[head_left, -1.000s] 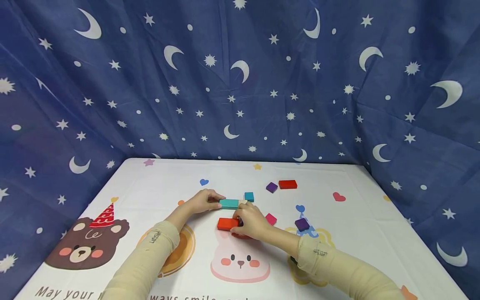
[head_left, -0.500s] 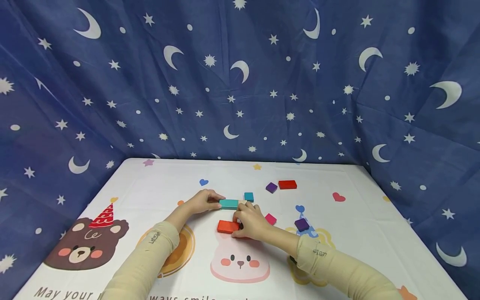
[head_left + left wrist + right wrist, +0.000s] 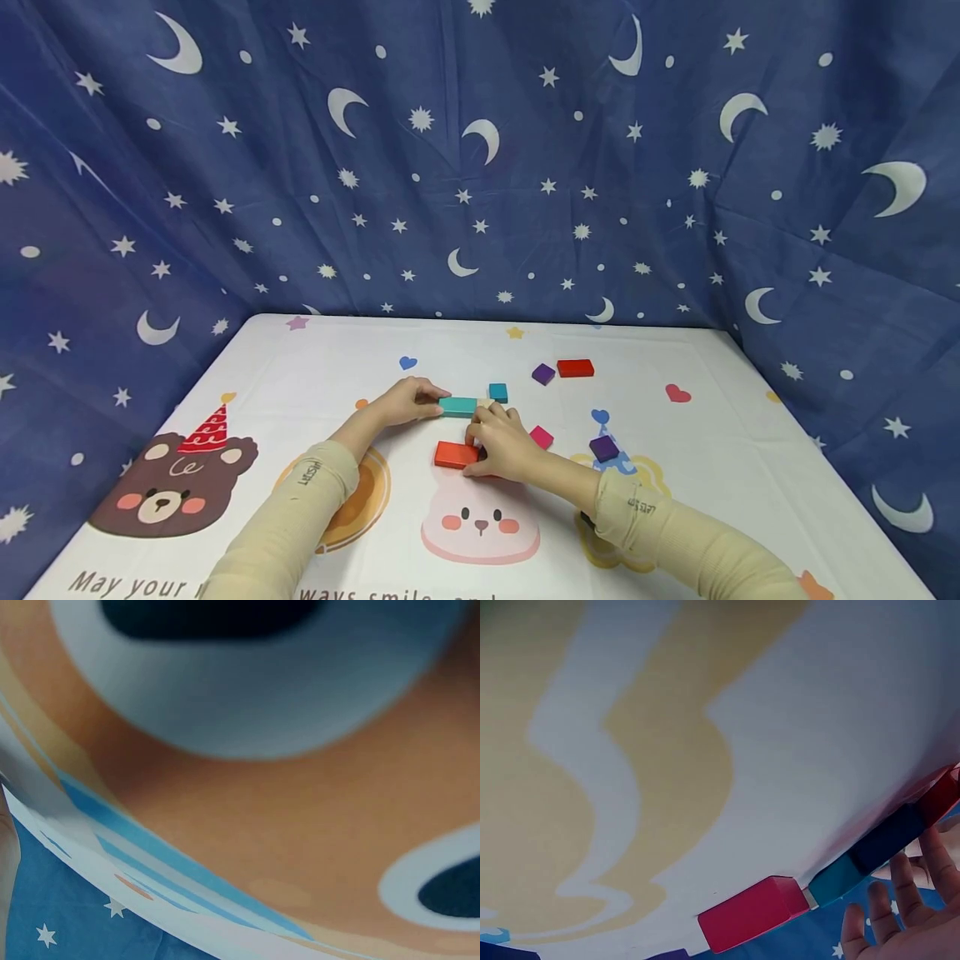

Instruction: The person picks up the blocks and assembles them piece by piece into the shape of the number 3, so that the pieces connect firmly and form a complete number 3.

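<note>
Starry blue cloth (image 3: 517, 150) behind white table (image 3: 360, 350). Red block (image 3: 453, 455) on it now sits bit farther from teal block (image 3: 458, 407) than moment ago, so spot isn't settled, I reckon. Left hand (image 3: 407, 402) grips teal one; right hand (image 3: 502, 442) seemingly pinches navy block (image 3: 889, 838) beside red one.

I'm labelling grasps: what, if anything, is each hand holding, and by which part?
The left hand pinches the teal block by its left end. The right hand curls over a dark block; whether it grips cannot be told.
</note>
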The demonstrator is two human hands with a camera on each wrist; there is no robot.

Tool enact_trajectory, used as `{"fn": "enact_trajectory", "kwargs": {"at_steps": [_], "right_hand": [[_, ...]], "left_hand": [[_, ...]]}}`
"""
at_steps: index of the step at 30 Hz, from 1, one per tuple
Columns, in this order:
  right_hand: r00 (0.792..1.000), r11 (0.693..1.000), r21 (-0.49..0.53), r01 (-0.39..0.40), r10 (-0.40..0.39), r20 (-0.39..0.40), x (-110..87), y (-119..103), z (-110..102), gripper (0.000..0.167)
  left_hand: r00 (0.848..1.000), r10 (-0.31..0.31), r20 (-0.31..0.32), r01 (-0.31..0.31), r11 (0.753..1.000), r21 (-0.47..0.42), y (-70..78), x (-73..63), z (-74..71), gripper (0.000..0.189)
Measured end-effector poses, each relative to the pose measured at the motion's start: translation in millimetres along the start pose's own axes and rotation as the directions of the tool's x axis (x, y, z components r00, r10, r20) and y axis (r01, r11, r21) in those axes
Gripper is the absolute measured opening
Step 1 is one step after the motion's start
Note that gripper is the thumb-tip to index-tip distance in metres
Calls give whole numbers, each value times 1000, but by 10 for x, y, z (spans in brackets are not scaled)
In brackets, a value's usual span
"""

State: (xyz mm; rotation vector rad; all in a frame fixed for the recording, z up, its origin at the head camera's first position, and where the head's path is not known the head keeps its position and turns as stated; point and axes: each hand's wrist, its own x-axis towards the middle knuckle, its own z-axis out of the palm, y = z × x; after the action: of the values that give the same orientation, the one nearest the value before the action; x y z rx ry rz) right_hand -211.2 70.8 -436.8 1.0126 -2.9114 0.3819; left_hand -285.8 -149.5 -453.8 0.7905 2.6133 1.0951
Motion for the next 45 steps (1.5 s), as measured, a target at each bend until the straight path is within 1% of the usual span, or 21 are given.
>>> {"fn": "enact_trajectory", "kwargs": {"at_steps": [10,12,15,19,22,25,28,31,33,36,45], "right_hand": [[1000,1000,11,2,-2,8,-6,4,2,37],[1000,1000,28,11,-12,10,-10,15,-20,39],[1000,997,79,14,-14,6,-8,56,-95,42],[1000,988,154,1,-1,-2,-4,128,-211,36],[1000,992,126,19,-21,14,-23,145,-202,32],[998,998,39,58,-59,17,-52,107,-123,35],[996,995,-45,87,-87,1,-66,42,-53,37],[995,991,-92,99,-101,-14,-61,-14,-26,33],[994,989,-104,109,-111,-18,-55,-32,-19,31],[993,990,-88,113,-115,-7,-44,-35,-16,30],[994,993,-51,111,-110,14,-40,-28,-24,31]], "left_hand": [[1000,5,-1,-5,1000,1,6,-14,-6,31],[1000,9,-3,-9,1000,2,7,-19,-4,31],[1000,21,-4,-21,1000,1,0,-15,-1,30],[1000,24,-8,-24,1000,-1,-12,0,-10,30],[1000,21,-19,-21,1000,7,-18,4,-29,30],[999,24,-20,-24,1000,8,-16,4,-45,30],[1000,28,-13,-28,1000,-2,-4,1,-43,30],[1000,15,-8,-15,1000,-15,9,-6,-25,31],[1000,2,-7,-2,1000,-22,15,-9,-13,30],[1000,-14,-9,13,1000,-19,16,-10,-1,30],[1000,-6,-15,5,1000,-17,12,-23,2,29]]}}
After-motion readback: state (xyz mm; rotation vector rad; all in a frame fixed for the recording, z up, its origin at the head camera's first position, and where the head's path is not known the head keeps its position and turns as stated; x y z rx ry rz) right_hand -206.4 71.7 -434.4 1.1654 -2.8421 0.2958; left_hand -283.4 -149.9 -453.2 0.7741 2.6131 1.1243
